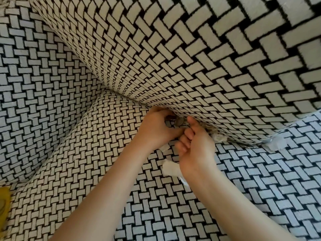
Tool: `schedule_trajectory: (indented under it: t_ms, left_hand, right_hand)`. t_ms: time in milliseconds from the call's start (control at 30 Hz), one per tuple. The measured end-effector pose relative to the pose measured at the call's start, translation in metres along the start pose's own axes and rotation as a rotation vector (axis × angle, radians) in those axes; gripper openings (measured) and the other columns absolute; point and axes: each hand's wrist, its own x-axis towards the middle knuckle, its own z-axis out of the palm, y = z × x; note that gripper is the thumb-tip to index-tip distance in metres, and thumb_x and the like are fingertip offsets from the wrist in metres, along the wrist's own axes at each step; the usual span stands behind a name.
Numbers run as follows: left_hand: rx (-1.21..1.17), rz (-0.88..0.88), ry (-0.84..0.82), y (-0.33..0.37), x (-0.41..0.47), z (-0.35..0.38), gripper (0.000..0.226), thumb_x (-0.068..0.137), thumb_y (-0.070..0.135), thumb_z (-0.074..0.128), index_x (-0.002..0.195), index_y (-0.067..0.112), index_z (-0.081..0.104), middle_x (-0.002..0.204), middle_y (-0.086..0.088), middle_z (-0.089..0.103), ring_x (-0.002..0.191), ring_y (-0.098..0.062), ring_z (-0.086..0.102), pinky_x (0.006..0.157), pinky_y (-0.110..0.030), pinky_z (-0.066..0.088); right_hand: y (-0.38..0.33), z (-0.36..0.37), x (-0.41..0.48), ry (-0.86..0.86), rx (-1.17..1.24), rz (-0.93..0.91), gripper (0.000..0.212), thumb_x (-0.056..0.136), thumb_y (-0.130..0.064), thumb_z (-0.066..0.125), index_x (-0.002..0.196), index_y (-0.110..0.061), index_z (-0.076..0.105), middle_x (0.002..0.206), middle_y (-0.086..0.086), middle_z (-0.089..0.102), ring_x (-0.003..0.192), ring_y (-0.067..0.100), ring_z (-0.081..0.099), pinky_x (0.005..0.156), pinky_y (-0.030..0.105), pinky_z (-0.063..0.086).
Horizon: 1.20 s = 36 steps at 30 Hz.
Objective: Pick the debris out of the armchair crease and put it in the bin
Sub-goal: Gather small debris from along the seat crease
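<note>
Both hands work at the armchair crease (231,138). The left hand (156,129) pinches a coin (179,121); the right hand (196,145) is curled around paper scraps (171,168). Overfilled, they could spill back in. No bin in sight.

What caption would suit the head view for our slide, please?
Both hands, left hand and right hand, pick debris from the armchair crease.
</note>
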Motion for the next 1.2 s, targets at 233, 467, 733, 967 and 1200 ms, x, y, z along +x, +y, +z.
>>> schedule_trajectory:
  t_ms: [233,467,733,967,1200]
  left_hand:
    - [0.020,0.054,0.235,0.008,-0.003,0.016,0.028,0.082,0.033,0.065,0.097,0.010,0.072,0.110,-0.004,0.058,0.098,-0.016,0.055,0.063,-0.011,0.024]
    - [-0.097,0.120,0.203,0.008,-0.002,0.013,0.017,0.079,0.022,0.069,0.093,0.013,0.074,0.093,-0.002,0.067,0.081,-0.008,0.055,0.067,-0.013,0.038]
    - [-0.458,-0.039,0.082,0.004,-0.006,-0.002,0.010,0.083,0.008,0.065,0.079,0.015,0.070,0.067,0.012,0.063,0.055,0.011,0.057,0.058,-0.002,0.043]
    - [-0.879,-0.174,0.105,0.003,-0.021,-0.027,0.006,0.078,0.010,0.066,0.081,0.015,0.069,0.064,0.008,0.071,0.061,-0.003,0.066,0.063,-0.018,0.054]
    - [-0.393,0.251,-0.122,0.008,-0.034,-0.021,0.017,0.067,0.023,0.075,0.083,0.025,0.072,0.088,0.008,0.070,0.086,-0.007,0.064,0.083,-0.021,0.051]
  right_hand:
    - [-0.001,0.002,0.001,-0.012,0.048,-0.001,0.027,0.098,-0.012,0.034,0.082,-0.016,0.056,0.038,-0.010,0.028,0.029,0.002,0.020,0.029,0.013,0.016]
    - [-0.001,0.001,0.003,-0.019,0.053,-0.004,0.027,0.097,-0.012,0.037,0.077,-0.015,0.055,0.044,-0.008,0.029,0.031,0.003,0.022,0.030,0.014,0.018]
    - [0.000,0.001,0.002,-0.074,0.071,-0.026,0.025,0.096,-0.009,0.036,0.081,-0.011,0.056,0.059,0.000,0.052,0.049,0.008,0.045,0.046,0.016,0.040]
    - [0.000,0.004,0.000,-0.206,0.112,-0.006,0.025,0.096,-0.008,0.035,0.091,-0.003,0.059,0.088,0.010,0.064,0.085,0.018,0.062,0.085,0.027,0.050]
    - [-0.001,0.002,-0.001,-0.311,0.152,0.188,0.038,0.100,-0.020,0.026,0.108,0.001,0.056,0.095,0.014,0.063,0.085,0.022,0.061,0.074,0.031,0.053]
